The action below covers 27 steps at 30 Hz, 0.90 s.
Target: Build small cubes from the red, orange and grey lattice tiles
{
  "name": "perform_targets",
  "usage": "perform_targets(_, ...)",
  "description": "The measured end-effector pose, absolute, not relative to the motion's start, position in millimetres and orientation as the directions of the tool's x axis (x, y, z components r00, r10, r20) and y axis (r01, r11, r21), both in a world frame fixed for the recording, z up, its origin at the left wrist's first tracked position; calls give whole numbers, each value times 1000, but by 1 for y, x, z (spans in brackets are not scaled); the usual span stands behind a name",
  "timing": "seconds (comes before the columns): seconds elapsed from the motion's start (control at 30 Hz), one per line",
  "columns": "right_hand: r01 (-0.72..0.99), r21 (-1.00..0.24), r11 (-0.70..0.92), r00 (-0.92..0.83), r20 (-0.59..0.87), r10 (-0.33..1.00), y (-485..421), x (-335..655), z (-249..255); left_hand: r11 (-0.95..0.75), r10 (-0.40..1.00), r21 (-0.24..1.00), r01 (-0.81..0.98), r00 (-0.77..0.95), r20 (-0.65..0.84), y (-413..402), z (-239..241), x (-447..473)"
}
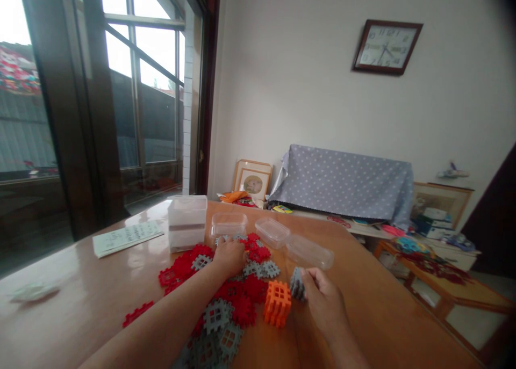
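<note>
My left hand [230, 255] reaches over a pile of flat, notched plastic building pieces. Its fingertips touch grey pieces at the far side of the pile, and the back of the hand hides most of the fingers. Red pieces [244, 308] and grey pieces [217, 315] lie mixed and overlapping beneath both the hand and the forearm. To the right, my right hand [324, 294] is closed, thumb and fingers pinching a stack of grey building pieces [297, 284] on its edge. Just left of that stack stands a block of orange building pieces [277, 303], close together.
Behind the pile are stacked white boxes [187, 224] and clear plastic containers [309, 252]. A written sheet [128, 239] lies left, with a crumpled white item [34, 291] nearer me. Beyond the wooden table [387, 315] stands a low side table [455, 283] holding cloth.
</note>
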State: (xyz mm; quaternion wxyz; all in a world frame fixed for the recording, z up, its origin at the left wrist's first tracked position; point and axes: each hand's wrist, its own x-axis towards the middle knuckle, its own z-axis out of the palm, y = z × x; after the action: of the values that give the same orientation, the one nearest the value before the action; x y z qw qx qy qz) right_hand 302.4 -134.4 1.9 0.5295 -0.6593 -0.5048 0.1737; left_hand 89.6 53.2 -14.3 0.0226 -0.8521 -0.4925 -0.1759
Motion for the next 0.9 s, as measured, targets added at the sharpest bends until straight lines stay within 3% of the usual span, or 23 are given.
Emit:
perform_targets(0.17,481,-872,86,425,318,847,-133,302,1,-516,828,329,791,362,428,52,4,81)
perform_targets(0.37,468,-878,96,451,331,829,-135,301,2,-516,851,628,582,266,452,38,20,85)
perform_targets(0.47,460,-880,119,455,348,820,-136,300,3,-479,877,773,416,260,404,13,26,90)
perform_targets(0.53,456,-882,119,446,342,827,-135,299,2,-305,917,949,74,293,272,-8,31,92)
perform_targets(0.73,431,-889,158,392,342,854,-133,300,-3,-5,922,965,-262,373,106,-56,40,97)
perform_targets(0.9,393,-893,219,348,365,863,-136,295,-2,113,895,938,-329,443,48,-70,36,102)
